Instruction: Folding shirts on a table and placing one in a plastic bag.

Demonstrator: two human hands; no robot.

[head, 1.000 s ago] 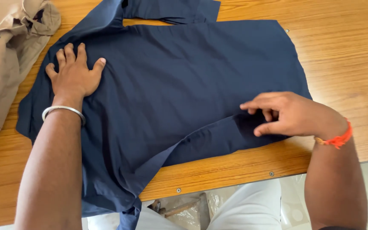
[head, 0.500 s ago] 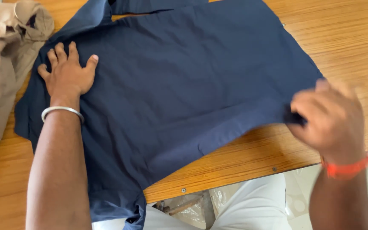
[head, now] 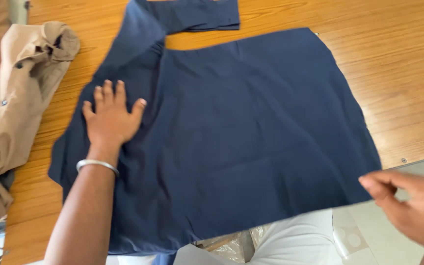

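A navy blue shirt (head: 241, 127) lies spread flat on a wooden table (head: 398, 73), one sleeve folded across the top. Its near edge reaches past the table's front edge. My left hand (head: 111, 120) presses flat on the left part of the shirt with the fingers spread; a silver bangle sits on that wrist. My right hand (head: 410, 208) is at the lower right, blurred, off the table's edge. Its fingertips meet the shirt's near right corner and seem to pinch it, holding the hem taut.
A crumpled beige garment (head: 15, 98) with dark buttons lies on the table to the left of the navy shirt. Below the table edge are my white trousers (head: 295, 240) and a pale floor.
My right hand swept from the middle of the shirt to its right corner and drew the fold out flat. The shirt now lies open with its hem over the table edge. My left hand stayed pressed down.
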